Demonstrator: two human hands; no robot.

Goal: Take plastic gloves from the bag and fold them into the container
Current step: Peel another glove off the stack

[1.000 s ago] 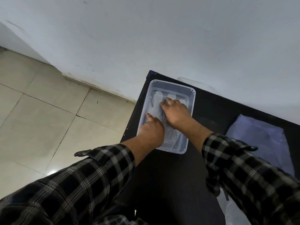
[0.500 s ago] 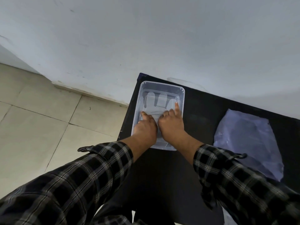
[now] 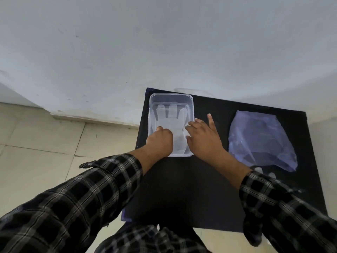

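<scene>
Plastic glove (image 3: 169, 123) lies spread flat in the clear container (image 3: 171, 95) at the far left of the surface (image 3: 182, 189), fingers toward the wall. Your left grip (image 3: 160, 141) sits curled on its cuff end, probably pinning it for the fold, though whether it pinches the film cannot be told; your right grip (image 3: 202, 137) is released, fingers splayed over the container's right rim

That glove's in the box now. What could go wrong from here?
The container sits at the table's left edge; a push from the left hand might slide it off. The glove lies spread out, its fingers unfolded, so it may spring up once let go.
</scene>
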